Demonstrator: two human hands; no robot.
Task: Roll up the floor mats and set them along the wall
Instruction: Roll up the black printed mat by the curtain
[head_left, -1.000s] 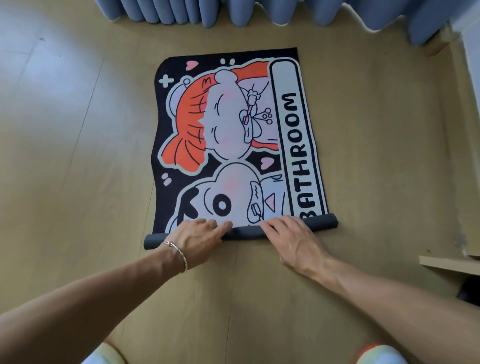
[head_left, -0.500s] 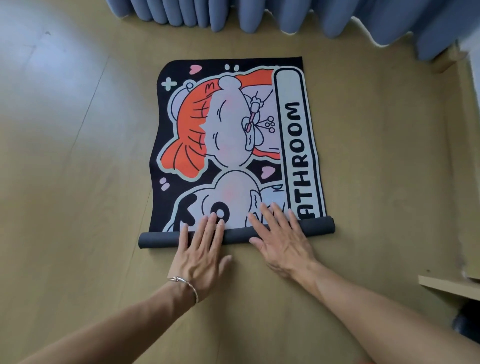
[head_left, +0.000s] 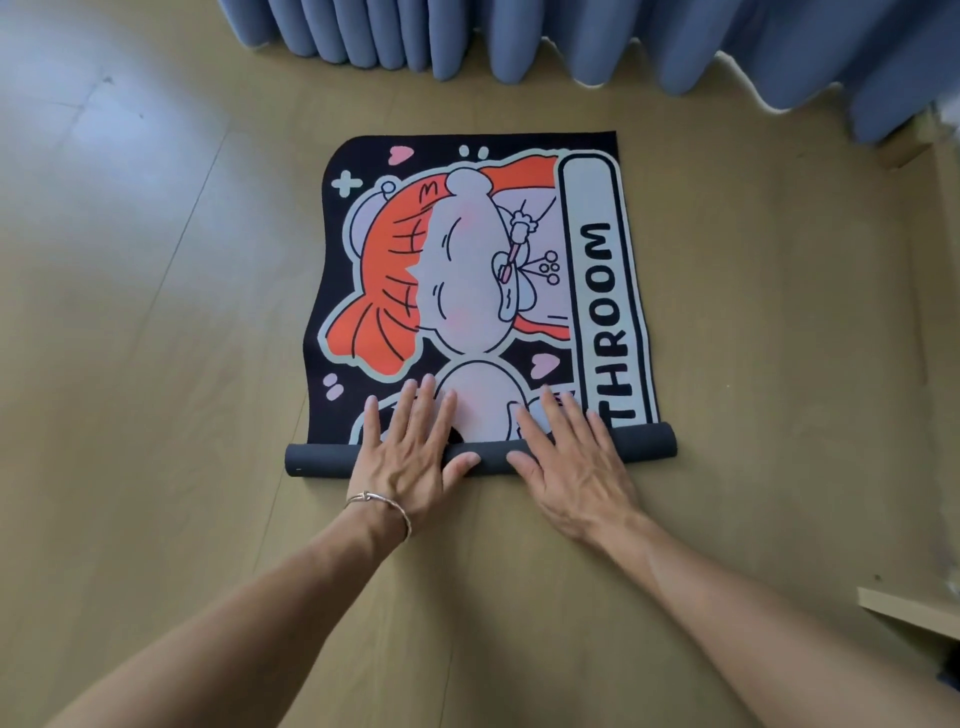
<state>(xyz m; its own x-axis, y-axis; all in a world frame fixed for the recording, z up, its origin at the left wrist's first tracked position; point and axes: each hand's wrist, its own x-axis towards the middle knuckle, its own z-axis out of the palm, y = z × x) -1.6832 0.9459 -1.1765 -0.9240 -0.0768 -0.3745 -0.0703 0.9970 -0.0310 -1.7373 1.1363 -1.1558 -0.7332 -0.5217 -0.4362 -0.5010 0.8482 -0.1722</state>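
Pressing palm-down with the left hand (head_left: 410, 447) and the right hand (head_left: 566, 467), fingers straight and spread, side by side across the middle of the dark roll (head_left: 644, 441). Reaching with the fingertips past it onto the printed face of the mat (head_left: 467, 270). Wearing a thin bracelet (head_left: 382, 504) on the left wrist.

Rolled further toward the curtain (head_left: 571, 41) than a second ago: two more letters swallowed, leaving only THROOM in sight. Gone too from curled fingers at the roll's edge to flat palms pushing over it.

Judged as steady progress, though early: only a small part wound, most of the mat lying open on the floor (head_left: 156, 364), far edge a little short of the curtain. Not yet set along any wall.

Likely needing another draw-back and push, with both ends kept level.

No container anywhere in view. Only a pale board edge (head_left: 909, 608) at lower right, well apart from the mat.
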